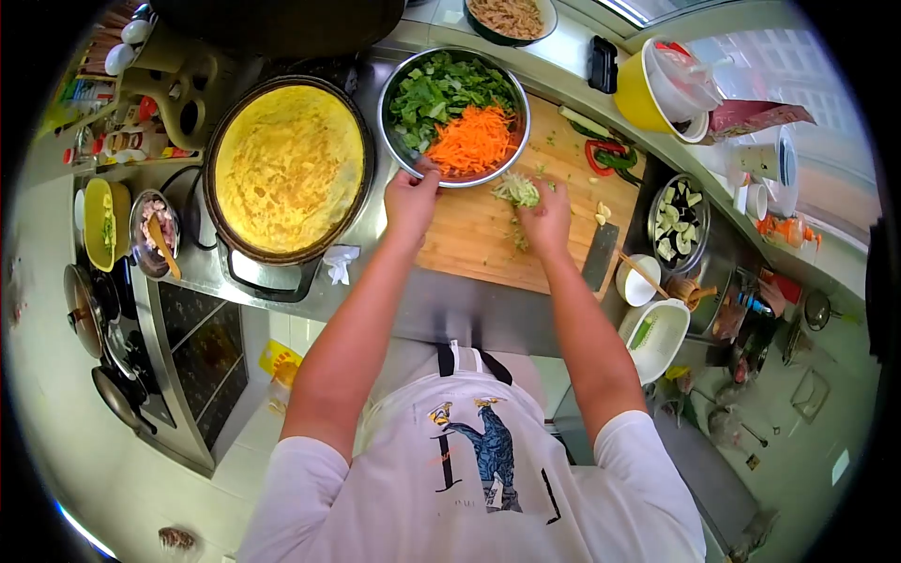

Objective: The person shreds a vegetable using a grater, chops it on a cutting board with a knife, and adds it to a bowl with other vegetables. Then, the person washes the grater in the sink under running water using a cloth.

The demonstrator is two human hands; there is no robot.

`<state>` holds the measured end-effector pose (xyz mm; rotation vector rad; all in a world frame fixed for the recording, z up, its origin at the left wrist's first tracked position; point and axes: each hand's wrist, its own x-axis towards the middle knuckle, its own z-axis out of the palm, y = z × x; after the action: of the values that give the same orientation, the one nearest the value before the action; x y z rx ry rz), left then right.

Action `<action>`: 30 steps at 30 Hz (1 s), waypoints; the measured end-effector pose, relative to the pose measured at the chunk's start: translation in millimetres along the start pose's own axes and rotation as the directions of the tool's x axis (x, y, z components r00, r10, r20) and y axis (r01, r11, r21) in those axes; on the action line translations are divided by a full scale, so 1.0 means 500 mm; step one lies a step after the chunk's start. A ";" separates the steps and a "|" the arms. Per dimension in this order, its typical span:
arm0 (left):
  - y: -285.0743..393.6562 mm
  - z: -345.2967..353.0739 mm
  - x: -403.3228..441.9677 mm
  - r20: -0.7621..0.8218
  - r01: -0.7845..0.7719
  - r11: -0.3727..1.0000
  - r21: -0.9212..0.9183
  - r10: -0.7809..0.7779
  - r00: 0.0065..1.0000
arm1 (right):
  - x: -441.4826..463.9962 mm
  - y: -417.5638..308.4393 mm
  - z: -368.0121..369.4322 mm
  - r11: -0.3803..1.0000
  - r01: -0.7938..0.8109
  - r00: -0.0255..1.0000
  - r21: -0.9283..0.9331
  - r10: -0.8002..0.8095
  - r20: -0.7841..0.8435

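1. We have the left hand [411, 202] at the near, left part of the metal bowl [526, 108] rim, thumb and fingers pinching the edge.
2. We see leafy greens [446, 89] in the bowl's far and left part, with the carrot shreds [472, 141] at near right.
3. The bowl sits just ahead and to the right of the left hand, overlapping the far left part of the cutting board [474, 249].
4. We have the right hand [547, 220] low over the board, palm down, fingers drawn together on the pale green shreds [516, 190].
5. Those shreds lie at the fingertips, mostly to their left, just below the bowl's near rim. We note loose bits scattered on the board beside the hand.
6. Right of the right hand, on the board: garlic cloves [602, 214], then a dark blade [601, 255] nearer us. Red and green pepper pieces [610, 158] lie farther off, at the board's right side.
7. Left of the left hand, we see a round pan [210, 188] with a flat yellow round [289, 169] filling most of it. A crumpled white tissue [341, 264] lies on the counter [399, 296], between pan and left forearm.
8. Beyond the board's right edge, we see a bowl of cut pieces [677, 220], dark and pale, and a small white bowl [636, 284].
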<state>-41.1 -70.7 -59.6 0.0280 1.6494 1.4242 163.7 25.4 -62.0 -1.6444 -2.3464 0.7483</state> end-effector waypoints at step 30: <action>-0.023 -0.014 -0.037 -0.022 -0.154 0.965 0.210 0.162 0.987 | 0.151 -0.252 -0.027 0.871 0.346 0.799 0.349 -0.468 0.376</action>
<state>-28.9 -90.2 -58.0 0.2580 1.8571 1.3698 36.9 65.7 1.9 -0.8579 -2.6150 1.3849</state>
